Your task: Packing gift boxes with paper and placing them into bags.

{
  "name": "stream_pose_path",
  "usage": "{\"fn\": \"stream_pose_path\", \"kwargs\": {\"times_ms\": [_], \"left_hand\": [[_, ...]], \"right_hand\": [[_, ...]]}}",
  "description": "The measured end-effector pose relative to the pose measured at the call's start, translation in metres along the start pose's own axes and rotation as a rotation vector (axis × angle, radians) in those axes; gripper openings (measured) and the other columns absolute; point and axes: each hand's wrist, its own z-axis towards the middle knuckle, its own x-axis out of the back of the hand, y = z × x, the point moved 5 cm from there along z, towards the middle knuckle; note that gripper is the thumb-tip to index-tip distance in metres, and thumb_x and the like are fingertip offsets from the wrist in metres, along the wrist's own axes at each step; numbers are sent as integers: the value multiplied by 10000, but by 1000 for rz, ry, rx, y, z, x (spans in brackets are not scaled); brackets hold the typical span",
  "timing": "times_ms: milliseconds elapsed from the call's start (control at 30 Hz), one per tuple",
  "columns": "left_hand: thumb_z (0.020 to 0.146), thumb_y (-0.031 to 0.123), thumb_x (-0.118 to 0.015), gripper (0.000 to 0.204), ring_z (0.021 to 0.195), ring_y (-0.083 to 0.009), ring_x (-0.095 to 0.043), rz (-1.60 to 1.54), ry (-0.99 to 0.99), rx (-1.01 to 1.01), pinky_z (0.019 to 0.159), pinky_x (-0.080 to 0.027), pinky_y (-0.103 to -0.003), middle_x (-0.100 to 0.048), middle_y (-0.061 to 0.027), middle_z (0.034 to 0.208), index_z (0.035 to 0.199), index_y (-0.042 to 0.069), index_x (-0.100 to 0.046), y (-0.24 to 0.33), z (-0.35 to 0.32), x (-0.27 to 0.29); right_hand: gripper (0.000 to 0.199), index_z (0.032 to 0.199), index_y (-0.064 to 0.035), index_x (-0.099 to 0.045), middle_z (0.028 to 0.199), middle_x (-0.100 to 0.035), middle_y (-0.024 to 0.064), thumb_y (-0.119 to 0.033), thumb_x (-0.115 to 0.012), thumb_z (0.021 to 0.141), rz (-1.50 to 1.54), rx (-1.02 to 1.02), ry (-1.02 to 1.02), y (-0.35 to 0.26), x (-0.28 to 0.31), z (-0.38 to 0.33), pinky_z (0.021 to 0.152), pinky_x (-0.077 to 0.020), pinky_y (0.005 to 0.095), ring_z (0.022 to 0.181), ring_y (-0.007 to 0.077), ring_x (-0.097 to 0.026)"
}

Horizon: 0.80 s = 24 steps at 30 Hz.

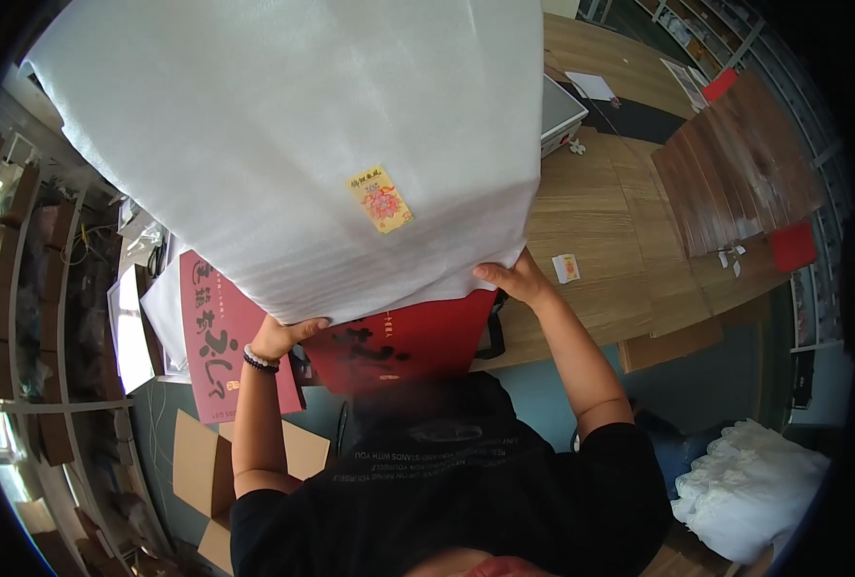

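A large white wrapped sheet-like package (283, 135) fills the upper middle, raised in front of me, with a yellow card bearing a pink flower (381, 199) on its face. My left hand (283, 337) grips its lower left edge, thumb on the near face and fingers hidden behind. My right hand (519, 279) holds the lower right edge the same way. Beneath the package's lower edge shows a red gift bag (398, 346) with black lettering. Left of it is a pinkish-red printed bag or panel (230, 337), partly covered by the package.
A wooden table (591, 212) extends right, bearing a small yellow card (566, 268), a silver case (562, 115) and a stack of brown boards (735, 173). An opened cardboard box (206, 466) stands on the floor at left. Shelves (24, 308) line the left; white lacy fabric (749, 490) lies lower right.
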Motion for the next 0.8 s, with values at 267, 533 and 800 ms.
{"fn": "stream_pose_path", "kwargs": {"times_ms": [267, 533, 800], "left_hand": [[711, 246, -779, 741, 1119, -232, -487, -159, 87, -168, 955, -378, -371, -522, -136, 1206, 1274, -38, -388, 80, 17, 0], [736, 208, -747, 671, 1110, -231, -495, -177, 106, -125, 945, -386, -369, -534, -120, 1193, 1262, -27, -403, 48, 28, 7], [752, 239, -715, 667, 1087, -234, -499, -212, 323, -126, 941, -386, -343, -522, -143, 1183, 1263, -46, -393, 62, 91, 19]], "right_hand": [[1165, 1391, 32, -177, 1389, -295, 176, -660, -699, 612, 85, 59, 77, -44, 15, 36, 1061, -232, 411, 1318, 281, -241], [1058, 1402, -3, -199, 1415, -275, 131, -706, -571, 704, 337, 200, 248, 0, 11, 37, 1056, -242, 382, 1300, 236, -270], [784, 1318, -17, -382, 1291, -445, 137, -634, -443, 838, 461, 29, 302, -2, 18, 109, 994, -341, 358, 1188, 213, -424]]}}
